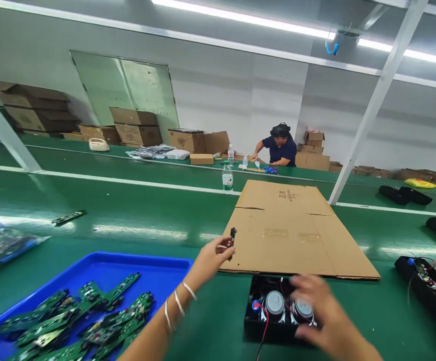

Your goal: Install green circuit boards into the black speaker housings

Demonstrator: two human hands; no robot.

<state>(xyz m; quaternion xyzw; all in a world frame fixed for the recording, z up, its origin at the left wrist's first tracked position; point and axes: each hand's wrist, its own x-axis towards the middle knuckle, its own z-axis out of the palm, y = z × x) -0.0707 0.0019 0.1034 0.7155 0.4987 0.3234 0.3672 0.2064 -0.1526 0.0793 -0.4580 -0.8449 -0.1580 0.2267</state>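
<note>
A: Speaker box lies on the green table, its long axis across the view, just this side of the cardboard.

B: Which hand is nearer?

A: The right hand — it rests on the box's right end, fingers spread over one round driver.

B: And the left hand?

A: Raised up and left of the box, arm stretched forward, fingers pinched on a small dark part. The blue tray of boards sits left.
</note>
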